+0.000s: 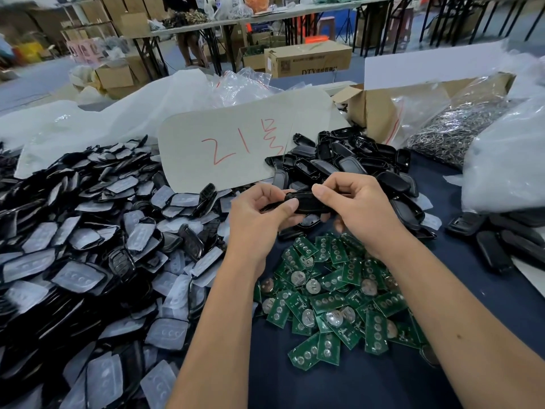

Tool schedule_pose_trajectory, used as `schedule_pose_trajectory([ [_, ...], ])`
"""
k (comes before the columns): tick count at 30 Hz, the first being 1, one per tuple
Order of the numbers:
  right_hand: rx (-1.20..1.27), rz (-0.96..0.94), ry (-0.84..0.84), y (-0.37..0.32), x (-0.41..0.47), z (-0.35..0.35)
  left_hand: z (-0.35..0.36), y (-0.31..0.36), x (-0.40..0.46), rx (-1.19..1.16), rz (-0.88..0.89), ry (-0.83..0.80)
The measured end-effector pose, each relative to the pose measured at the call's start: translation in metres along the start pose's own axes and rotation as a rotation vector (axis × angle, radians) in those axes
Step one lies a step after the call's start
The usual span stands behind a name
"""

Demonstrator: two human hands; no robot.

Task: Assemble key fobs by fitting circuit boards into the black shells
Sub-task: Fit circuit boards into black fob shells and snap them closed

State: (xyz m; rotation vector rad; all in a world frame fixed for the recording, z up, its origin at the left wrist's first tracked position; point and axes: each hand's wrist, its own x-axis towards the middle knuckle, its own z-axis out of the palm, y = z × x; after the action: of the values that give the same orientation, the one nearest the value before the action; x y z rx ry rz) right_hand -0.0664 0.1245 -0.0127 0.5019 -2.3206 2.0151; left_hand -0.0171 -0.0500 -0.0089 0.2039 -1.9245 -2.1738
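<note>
A black key fob shell (306,203) is held between both hands above the table's middle. My left hand (259,214) grips its left end, thumb on top. My right hand (354,205) pinches its right end with thumb and fingers curled round it. Whether a board sits inside the shell is hidden. Below the hands lies a heap of green circuit boards (333,299) with round coin cells. A pile of black shell halves (351,163) lies behind the hands. To the left spreads a large heap of black front halves with clear button pads (88,261).
A cardboard sheet marked in red (236,143) leans behind the piles. An open carton (374,107) and a bag of metal rings (460,125) stand at the back right. More black shells (498,240) lie at the right on the dark blue tablecloth (477,293). White plastic bags surround the table.
</note>
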Motion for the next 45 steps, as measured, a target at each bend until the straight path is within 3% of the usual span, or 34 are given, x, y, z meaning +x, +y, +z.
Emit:
schedule_pose_trajectory([
  [6, 0.005, 0.082, 0.061, -0.008, -0.011, -0.028, 0.036, 0.008, -0.011, -0.004, -0.086, -0.009],
  [11, -0.197, 0.116, 0.316, -0.012, -0.028, -0.092, 0.108, 0.002, -0.02, 0.059, -0.142, -0.049],
  [16, -0.549, 0.233, 0.573, -0.008, -0.054, -0.164, 0.185, -0.002, -0.037, 0.169, -0.233, -0.276],
  [24, -0.695, 0.429, 0.528, -0.016, -0.077, -0.205, 0.227, -0.013, -0.051, 0.217, -0.263, -0.309],
  [29, -0.816, 0.343, 0.645, -0.027, -0.078, -0.203, 0.211, -0.013, -0.044, 0.348, -0.151, -0.248],
  [31, -0.826, 0.271, 0.608, -0.033, -0.071, -0.189, 0.199, -0.011, -0.039, 0.425, -0.05, -0.197],
  [35, -0.795, 0.198, 0.305, -0.035, -0.048, -0.14, 0.164, 0.001, -0.027, 0.584, 0.067, -0.005],
  [37, -0.831, 0.182, 0.202, -0.032, -0.038, -0.116, 0.144, 0.003, -0.018, 0.712, 0.034, 0.07],
  [40, -0.901, 0.227, 0.098, -0.025, -0.026, -0.088, 0.127, 0.003, -0.009, 0.858, -0.088, 0.033],
  [45, -0.948, 0.261, 0.042, -0.021, -0.015, -0.071, 0.122, 0.002, -0.008, 0.711, -0.138, 0.032],
])
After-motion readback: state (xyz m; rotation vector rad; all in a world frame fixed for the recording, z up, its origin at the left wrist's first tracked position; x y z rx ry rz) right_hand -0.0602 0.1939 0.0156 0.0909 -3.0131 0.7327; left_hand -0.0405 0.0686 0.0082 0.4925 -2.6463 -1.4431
